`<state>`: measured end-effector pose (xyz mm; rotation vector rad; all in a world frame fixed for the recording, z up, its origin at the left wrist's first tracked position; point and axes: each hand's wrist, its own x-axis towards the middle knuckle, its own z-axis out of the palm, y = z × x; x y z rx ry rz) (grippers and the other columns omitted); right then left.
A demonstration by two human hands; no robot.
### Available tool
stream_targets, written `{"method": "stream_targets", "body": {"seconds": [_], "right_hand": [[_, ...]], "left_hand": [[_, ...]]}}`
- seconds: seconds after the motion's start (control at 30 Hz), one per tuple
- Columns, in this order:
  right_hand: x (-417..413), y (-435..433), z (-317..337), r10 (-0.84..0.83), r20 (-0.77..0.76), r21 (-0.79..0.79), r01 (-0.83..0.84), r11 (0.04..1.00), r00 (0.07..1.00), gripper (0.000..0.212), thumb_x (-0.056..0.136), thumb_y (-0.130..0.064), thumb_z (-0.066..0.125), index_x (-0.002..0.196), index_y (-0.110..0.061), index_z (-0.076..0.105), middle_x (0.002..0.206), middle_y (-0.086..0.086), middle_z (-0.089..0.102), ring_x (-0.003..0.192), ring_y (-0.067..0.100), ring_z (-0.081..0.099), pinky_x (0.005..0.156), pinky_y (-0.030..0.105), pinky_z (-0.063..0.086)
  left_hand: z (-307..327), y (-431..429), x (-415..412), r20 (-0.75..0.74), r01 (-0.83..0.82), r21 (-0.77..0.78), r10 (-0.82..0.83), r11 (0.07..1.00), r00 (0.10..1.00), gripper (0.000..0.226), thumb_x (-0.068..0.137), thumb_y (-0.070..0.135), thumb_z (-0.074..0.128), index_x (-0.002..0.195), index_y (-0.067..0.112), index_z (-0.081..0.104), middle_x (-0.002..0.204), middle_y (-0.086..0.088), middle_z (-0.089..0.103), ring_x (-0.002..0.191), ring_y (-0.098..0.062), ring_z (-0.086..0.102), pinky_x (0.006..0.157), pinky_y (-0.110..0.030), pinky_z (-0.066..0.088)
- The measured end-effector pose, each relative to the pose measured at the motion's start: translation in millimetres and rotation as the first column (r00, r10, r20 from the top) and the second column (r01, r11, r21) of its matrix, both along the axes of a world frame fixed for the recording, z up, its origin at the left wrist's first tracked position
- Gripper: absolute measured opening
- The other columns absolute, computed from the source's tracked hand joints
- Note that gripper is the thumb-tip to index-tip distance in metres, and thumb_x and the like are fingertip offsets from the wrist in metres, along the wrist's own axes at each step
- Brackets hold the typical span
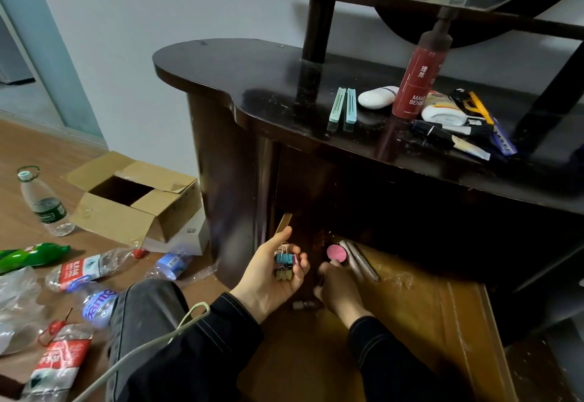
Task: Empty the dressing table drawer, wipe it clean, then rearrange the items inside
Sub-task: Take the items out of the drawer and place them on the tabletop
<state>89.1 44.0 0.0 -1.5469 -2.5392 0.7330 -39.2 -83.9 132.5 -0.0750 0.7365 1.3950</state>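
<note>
The wooden drawer (455,313) is pulled out from the dark dressing table (240,73). My left hand (268,275) is palm up over its left edge and cups several coloured binder clips (285,262). My right hand (339,291) reaches down into the drawer's back left part with its fingers curled; whether it holds anything is hidden. Just beyond its fingers lie a round pink item (337,252) and two pen-like sticks (363,261). A small bottle (305,304) lies between my hands.
On the tabletop lie two mint clips (343,105), a white case (377,96), a red bottle (417,85) and a heap of tubes and tools (458,126). An open cardboard box (132,202) and several plastic bottles (44,202) lie on the floor at left. My knee (142,313) is beside the table.
</note>
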Motion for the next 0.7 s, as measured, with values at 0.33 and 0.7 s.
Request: {"method": "stream_targets", "body": {"seconds": [0.33,0.7], "right_hand": [[65.2,-66.5,128.8,0.135,-0.478,0.136,-0.079,0.988,0.868,0.034,0.085,-0.016,0.074,0.113,-0.036,0.066,0.110,-0.023,0.059,0.104,-0.004,0.061,0.084,0.009,0.050],[42.6,-32.0,335.7,0.191,-0.741,0.232,-0.021,0.972,0.644,0.025,0.081,-0.003,0.075,0.100,-0.020,0.074,0.085,-0.004,0.071,0.055,0.013,0.068,0.059,0.038,0.063]], "left_hand": [[54.1,-14.8,12.1,-0.285,0.033,0.188,0.022,0.982,0.958,0.034,0.077,0.028,0.082,0.084,0.014,0.052,0.073,-0.002,0.052,0.056,-0.009,0.044,0.035,-0.014,0.026],[201.7,42.7,-20.0,-0.834,-0.019,0.524,0.509,0.851,-0.213,0.038,0.078,0.030,0.078,0.060,0.005,0.055,0.054,-0.014,0.057,0.049,-0.011,0.047,0.050,-0.026,0.037]]}}
